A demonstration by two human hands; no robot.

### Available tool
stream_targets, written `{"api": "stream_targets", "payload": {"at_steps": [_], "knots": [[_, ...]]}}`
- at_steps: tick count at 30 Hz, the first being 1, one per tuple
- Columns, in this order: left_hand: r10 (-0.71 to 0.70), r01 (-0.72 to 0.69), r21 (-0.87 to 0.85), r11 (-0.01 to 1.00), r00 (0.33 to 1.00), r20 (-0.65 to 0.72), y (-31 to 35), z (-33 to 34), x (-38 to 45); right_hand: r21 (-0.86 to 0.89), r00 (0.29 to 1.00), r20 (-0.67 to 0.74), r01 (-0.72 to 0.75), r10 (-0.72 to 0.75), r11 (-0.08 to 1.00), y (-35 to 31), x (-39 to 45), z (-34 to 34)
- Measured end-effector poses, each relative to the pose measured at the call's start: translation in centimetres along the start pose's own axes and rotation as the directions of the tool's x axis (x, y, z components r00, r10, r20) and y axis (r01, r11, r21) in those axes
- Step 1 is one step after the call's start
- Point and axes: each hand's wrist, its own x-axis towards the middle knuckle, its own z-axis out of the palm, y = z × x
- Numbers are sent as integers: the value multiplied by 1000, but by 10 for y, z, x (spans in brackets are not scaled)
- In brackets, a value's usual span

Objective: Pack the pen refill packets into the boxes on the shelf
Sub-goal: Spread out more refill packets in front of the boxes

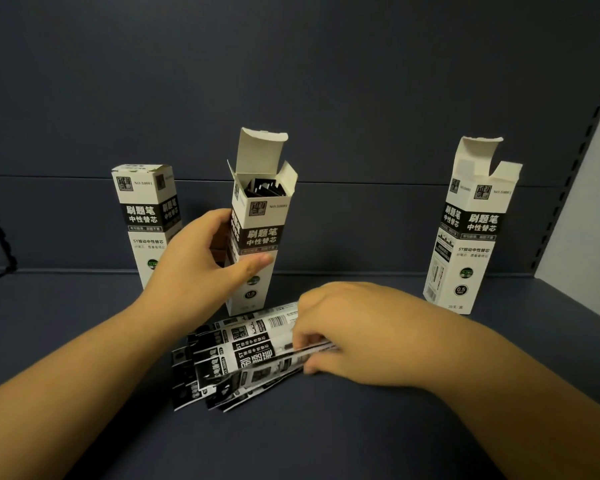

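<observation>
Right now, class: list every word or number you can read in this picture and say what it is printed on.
"刷题笔 中性替芯": left box, middle box, right box.
"NO.50091": left box; blurred on the others.
"ST按动中性替芯": left and right boxes.
"0.5": middle and right boxes.
"ST": the refill packets on the shelf; rest blurred.
Barcodes and small print: unreadable.

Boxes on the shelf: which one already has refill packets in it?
The middle box, gripped by the left hand: flaps open, dark packet tops showing inside. The left box is closed; the right box is open, but its inside isn't visible.
</observation>
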Motion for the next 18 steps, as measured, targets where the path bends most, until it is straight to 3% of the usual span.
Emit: {"api": "stream_targets", "payload": {"at_steps": [3, 12, 18], "knots": [[-5, 5, -9, 1000, 1000, 1, 0, 0, 0, 24, 1000, -26, -5, 6, 1000, 3, -1, -5], [12, -12, -4, 1000, 1000, 2, 0, -1, 0, 288, 936, -330, -23, 122, 957, 23, -5, -15], [-4, 4, -32, 999, 1000, 0, -5, 0, 1, 663, 852, -393, 3, 345, 749, 30, -13, -24]]}}
